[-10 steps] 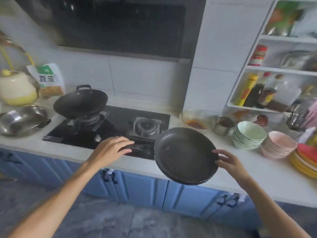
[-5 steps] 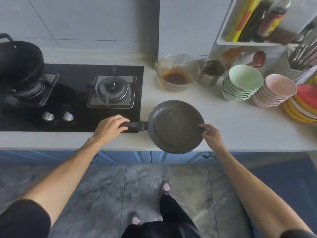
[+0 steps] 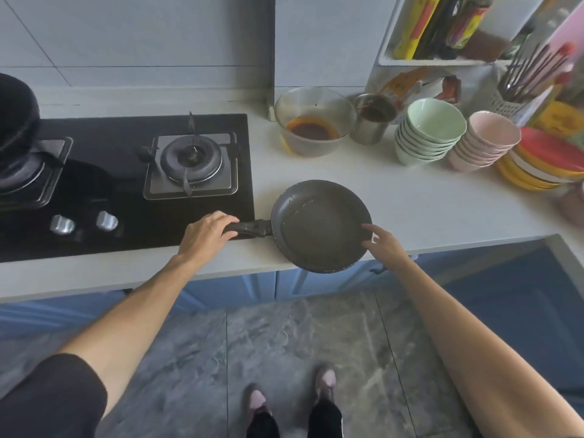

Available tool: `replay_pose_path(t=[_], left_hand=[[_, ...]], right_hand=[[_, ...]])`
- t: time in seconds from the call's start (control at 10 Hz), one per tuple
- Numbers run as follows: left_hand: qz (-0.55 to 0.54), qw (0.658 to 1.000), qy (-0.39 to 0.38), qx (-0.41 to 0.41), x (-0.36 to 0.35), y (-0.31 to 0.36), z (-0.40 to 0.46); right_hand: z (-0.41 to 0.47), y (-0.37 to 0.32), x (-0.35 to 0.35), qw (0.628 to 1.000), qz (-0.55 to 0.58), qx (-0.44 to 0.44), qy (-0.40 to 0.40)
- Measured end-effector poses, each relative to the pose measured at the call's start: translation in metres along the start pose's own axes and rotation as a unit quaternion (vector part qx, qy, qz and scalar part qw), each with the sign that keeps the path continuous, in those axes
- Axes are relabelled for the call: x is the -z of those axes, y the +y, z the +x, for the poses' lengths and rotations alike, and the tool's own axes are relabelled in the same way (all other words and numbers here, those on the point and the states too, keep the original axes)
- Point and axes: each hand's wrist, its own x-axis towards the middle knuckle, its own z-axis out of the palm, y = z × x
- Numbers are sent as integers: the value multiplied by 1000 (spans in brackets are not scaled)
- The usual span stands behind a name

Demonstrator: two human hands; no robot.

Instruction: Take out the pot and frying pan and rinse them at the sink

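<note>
The round dark grey frying pan (image 3: pixel 320 226) has settled level over the near counter edge (earlier tilted); left hand (image 3: pixel 207 230) clamps its handle, right hand (image 3: pixel 380 243) spread open at the rim; rinsing remains.

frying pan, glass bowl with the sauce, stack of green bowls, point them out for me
frying pan (image 3: pixel 319 226), head view, bare middle of its cooking surface
glass bowl (image 3: pixel 328 99), head view, clear back wall above the reddish sauce
green bowls (image 3: pixel 434 116), head view, inside of the top bowl

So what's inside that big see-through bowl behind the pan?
The clear bowl holds a shallow pool of reddish-brown liquid at the bottom. Nothing else shows in it; what the liquid is can't be told.
</note>
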Motion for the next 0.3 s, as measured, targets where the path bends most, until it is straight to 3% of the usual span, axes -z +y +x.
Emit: replay_pose_path(t=[0.3], left_hand=[[12, 999, -27, -14, 17, 19, -8]], right_hand=[[-129, 27, 30, 998, -4, 66, -22]])
